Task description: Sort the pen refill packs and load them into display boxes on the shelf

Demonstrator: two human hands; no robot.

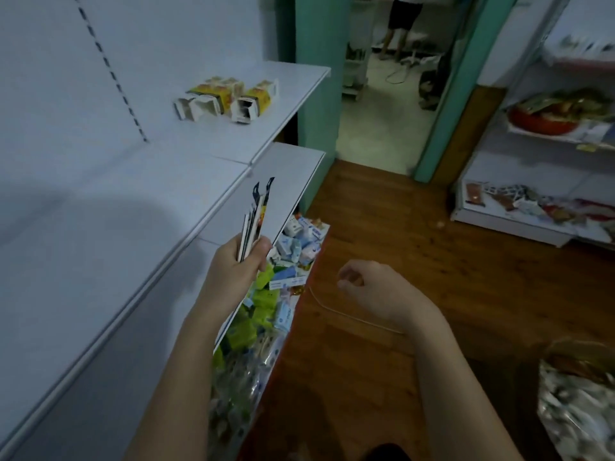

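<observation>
The left hand (241, 261) is gripping a small bundle of pen refill packs (256, 216) by their lower ends, fingers and thumb curled round them, in front of the middle shelf (293, 181). The flat packs are standing nearly upright, long axis running up and slightly to the right, dark hanger tabs pointing away from the person toward the upper shelf (299, 84). At least two tabs are showing at the top; the exact number of packs in the bundle is too hard to tell. The right hand (369, 287) is hanging over the wooden floor (382, 211), well apart from the packs, fingers loosely curled and holding nothing. Three open yellow-and-white display boxes (226, 99) are lying on their sides on the upper shelf, mouths facing the person. Below the middle shelf, a heap of small boxed goods (283, 277) is filling the bottom shelf.
</observation>
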